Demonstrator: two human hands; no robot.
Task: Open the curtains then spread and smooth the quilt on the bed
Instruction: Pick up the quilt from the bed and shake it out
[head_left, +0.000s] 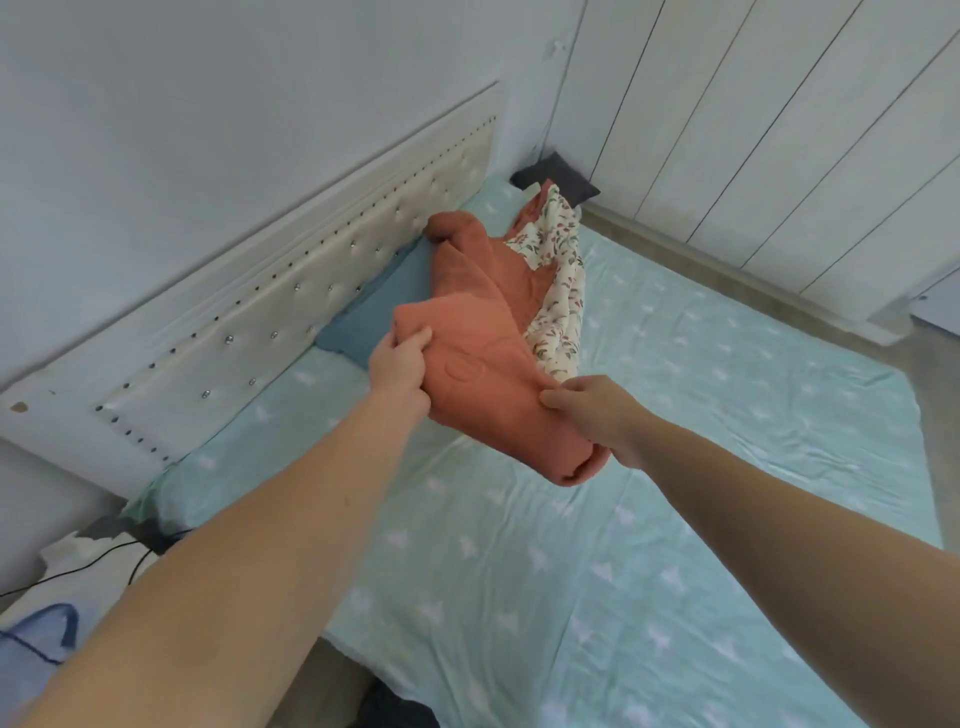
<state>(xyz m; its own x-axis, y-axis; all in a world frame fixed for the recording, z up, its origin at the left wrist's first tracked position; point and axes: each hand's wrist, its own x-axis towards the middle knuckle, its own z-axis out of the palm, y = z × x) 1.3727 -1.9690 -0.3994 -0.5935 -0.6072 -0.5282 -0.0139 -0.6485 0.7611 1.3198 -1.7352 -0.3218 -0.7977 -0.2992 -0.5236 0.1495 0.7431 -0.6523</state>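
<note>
Your left hand (399, 358) and right hand (597, 410) clench the bunched orange, floral-backed quilt (488, 332); beyond the grip, folds may tangle when spread.

No readable text, labels, brand names, numbers or signs appear anywhere in this view. The mint-green bed sheet (675, 519) carries only a repeating pattern of small white shapes, not letters. The floral lining of the quilt (558, 291) shows leaves and sprigs, with no wording. A stitched oval on the quilt's orange side might be a quilting motif rather than a logo; it is too soft to tell. The studded headboard (291, 312) bears no markings that can be read.
</note>
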